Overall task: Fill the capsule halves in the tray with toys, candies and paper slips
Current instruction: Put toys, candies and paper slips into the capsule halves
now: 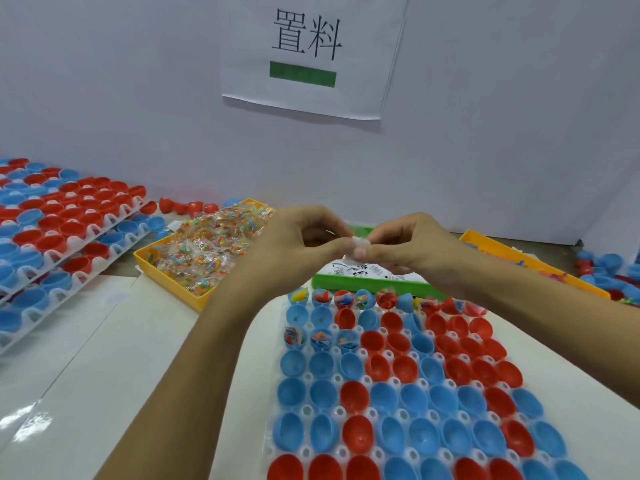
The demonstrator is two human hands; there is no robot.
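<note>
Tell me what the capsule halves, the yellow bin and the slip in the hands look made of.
Capsule halves: glossy moulded plastic, judging by highlights inside the cups. Yellow bin: opaque rigid plastic, smooth moulded rim. Slip, pinched between left hand and right hand: probably thin white paper; blurred.

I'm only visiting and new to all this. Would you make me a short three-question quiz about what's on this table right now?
1. True or false: the far row of capsule halves in the white tray already holds fillings.
2. What do the left hand and right hand pinch between them? A) a red capsule half B) a small white paper slip C) a candy packet
3. What colour is the bin of printed slips just beyond the tray?

Key: 1 true. 2 B. 3 green; the bin of wrapped candies to its left is yellow.
</note>
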